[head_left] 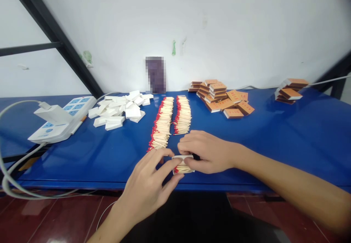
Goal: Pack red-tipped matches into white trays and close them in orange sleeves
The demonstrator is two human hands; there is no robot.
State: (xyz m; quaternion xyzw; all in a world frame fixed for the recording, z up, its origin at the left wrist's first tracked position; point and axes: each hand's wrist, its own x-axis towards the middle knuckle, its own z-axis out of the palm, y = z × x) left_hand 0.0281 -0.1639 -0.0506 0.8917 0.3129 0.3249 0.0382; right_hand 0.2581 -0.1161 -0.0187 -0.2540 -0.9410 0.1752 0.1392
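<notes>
Near the front edge of the blue table, a small white matchbox tray (pixel 193 170) holds matches (pixel 184 169) with their red heads to the left. My left hand (pixel 150 179) grips its left side, with a finger over the matches. From the right, my right hand (pixel 204 151) closes on the tray's other end, its thumb laid over the matches. Just beyond my hands lie two long rows of loose matches, a left row (pixel 162 122) and a shorter right row (pixel 182 115). The left row's near end reaches my left hand.
At the left lie a heap of white trays (pixel 120 107) and a white power strip (pixel 64 120) with a plugged-in charger and cables. Orange matchbox covers (pixel 219 94) are piled at the back right, with a smaller stack (pixel 290 90) farther right. A blurred dark rectangle (pixel 156 75) leans against the wall.
</notes>
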